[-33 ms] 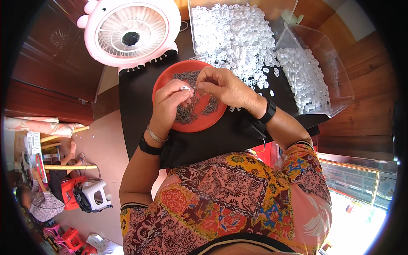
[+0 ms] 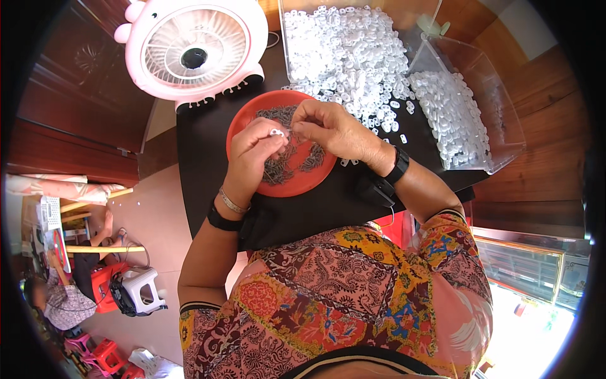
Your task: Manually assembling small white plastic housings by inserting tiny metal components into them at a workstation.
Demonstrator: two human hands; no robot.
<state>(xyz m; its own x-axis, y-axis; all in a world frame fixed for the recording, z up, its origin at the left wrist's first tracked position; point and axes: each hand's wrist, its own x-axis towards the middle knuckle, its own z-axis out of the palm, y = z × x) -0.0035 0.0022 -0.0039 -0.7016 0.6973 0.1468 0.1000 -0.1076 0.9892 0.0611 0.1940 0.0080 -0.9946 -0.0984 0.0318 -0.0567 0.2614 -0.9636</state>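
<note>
Over a round red-orange basin, my left hand pinches a small white plastic piece with holes between thumb and fingers. Close to its right, my right hand has thumb and forefinger pressed together at the fingertips. Whatever sits in that pinch is too small to make out. The fingertips of both hands nearly meet. Beneath them the basin holds many thin grey screw-like pieces, partly covered by the hands.
Small white oval pieces spill from a clear bin onto the black tabletop. More fill a second clear bin at right. A pink animal-shaped fan stands back left. Stools and a seated person are at far left.
My left hand and the white piece have shifted very slightly to the right. My right hand stays in place.
</note>
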